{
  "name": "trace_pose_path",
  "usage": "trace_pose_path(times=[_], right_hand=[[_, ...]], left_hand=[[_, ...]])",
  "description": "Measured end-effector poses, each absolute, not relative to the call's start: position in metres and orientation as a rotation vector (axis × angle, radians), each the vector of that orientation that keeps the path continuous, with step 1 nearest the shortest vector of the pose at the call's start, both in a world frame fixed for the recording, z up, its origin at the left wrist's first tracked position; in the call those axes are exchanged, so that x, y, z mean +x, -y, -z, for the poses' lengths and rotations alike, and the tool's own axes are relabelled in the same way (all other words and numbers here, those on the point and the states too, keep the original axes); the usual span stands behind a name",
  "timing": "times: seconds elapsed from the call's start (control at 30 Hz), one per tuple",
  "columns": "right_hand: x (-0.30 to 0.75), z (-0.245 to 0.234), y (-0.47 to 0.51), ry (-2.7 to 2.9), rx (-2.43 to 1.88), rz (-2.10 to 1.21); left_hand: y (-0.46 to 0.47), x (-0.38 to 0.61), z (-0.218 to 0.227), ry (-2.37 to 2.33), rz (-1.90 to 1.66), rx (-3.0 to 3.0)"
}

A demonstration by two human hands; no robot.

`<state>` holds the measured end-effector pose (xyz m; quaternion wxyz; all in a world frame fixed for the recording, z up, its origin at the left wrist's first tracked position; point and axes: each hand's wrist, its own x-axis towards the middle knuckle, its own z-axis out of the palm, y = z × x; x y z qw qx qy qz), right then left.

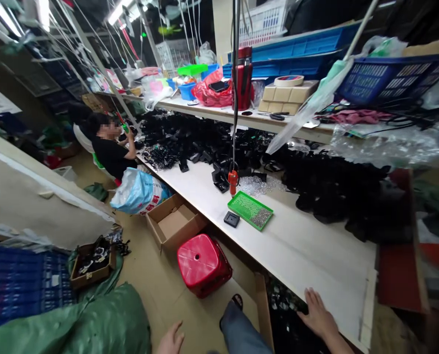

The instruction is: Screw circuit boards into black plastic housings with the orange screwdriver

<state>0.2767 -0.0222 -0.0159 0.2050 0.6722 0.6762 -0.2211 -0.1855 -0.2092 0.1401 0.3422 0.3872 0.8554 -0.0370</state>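
My right hand [317, 314] lies with its fingers spread at the front edge of a long white workbench [289, 241], holding nothing. Below it, a dark bin of small shiny parts [281, 309] sits under the bench edge. My left hand [171, 339] hangs open and empty at the bottom of the view, over the tiled floor [160, 290] and beside my trouser leg [237, 329]. Farther along the bench lie heaps of black parts [337, 196], a green perforated tray [250, 210] and a small square black piece [231, 219].
A red stool [202, 264] lies tilted on the floor beside an open cardboard box [173, 221] and a stuffed plastic sack [138, 191]. A co-worker [110, 147] in black sits at the far end of the bench. A shelf [219, 110] above holds baskets, tape and bags.
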Motion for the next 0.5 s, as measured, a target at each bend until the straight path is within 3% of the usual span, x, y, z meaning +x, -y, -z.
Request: trace_pose_path(times=[0.33,0.5], right_hand=[[0.231,-0.025,0.028,-1.708,2.129,0.783],[0.201,-0.023,0.095,-1.717,2.409,1.073]], left_hand=[[-0.119,-0.219,-0.130,-2.026,0.532,1.785],[-0.210,-0.214,-0.120,-1.875,0.839,2.051]])
